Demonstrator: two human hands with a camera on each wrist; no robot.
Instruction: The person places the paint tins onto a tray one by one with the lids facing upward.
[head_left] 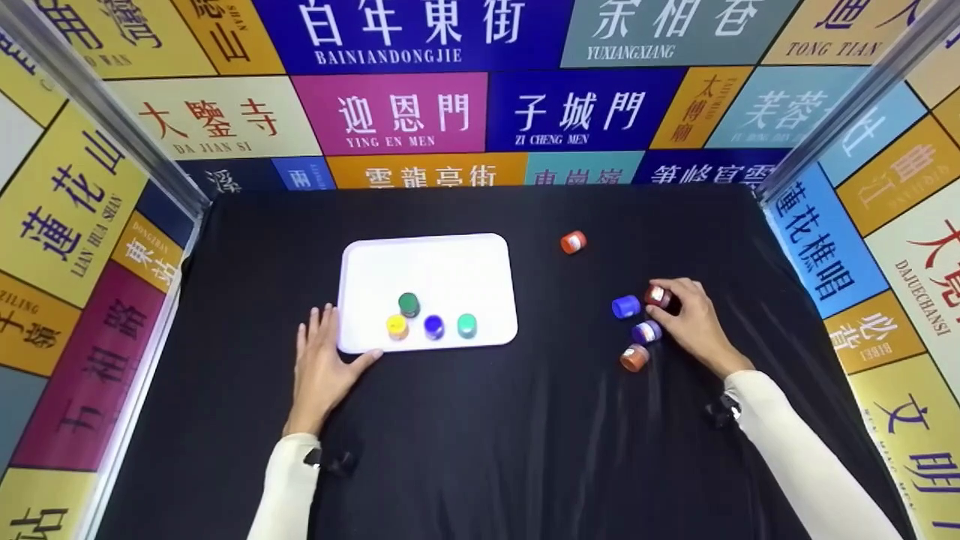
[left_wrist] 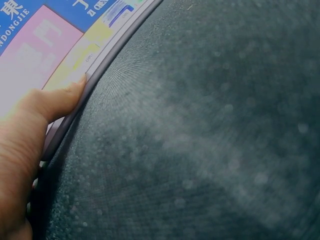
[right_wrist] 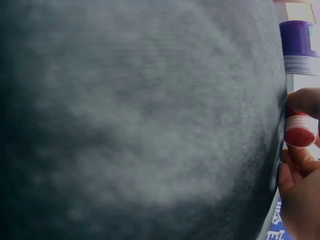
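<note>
My left hand (head_left: 321, 371) lies at the near left corner of a white tray (head_left: 427, 266), fingers spread along its left side. Its thumb (left_wrist: 67, 100) touches the near rim in the left wrist view. Dark green (head_left: 409, 304), yellow (head_left: 397, 326), blue (head_left: 433, 326) and light green (head_left: 466, 325) paint jars stand in the tray. My right hand (head_left: 697, 322) pinches a dark red paint jar (head_left: 657, 295) between thumb and fingers. Beside it lie a blue jar (head_left: 625, 306), a purple-blue jar (head_left: 646, 331) and an orange-brown jar (head_left: 634, 358).
An orange-red jar (head_left: 573, 242) lies on the black cloth (head_left: 480, 435) between the tray and the right-hand group, farther back. Panels with coloured signs (head_left: 412, 112) wall in the back and both sides.
</note>
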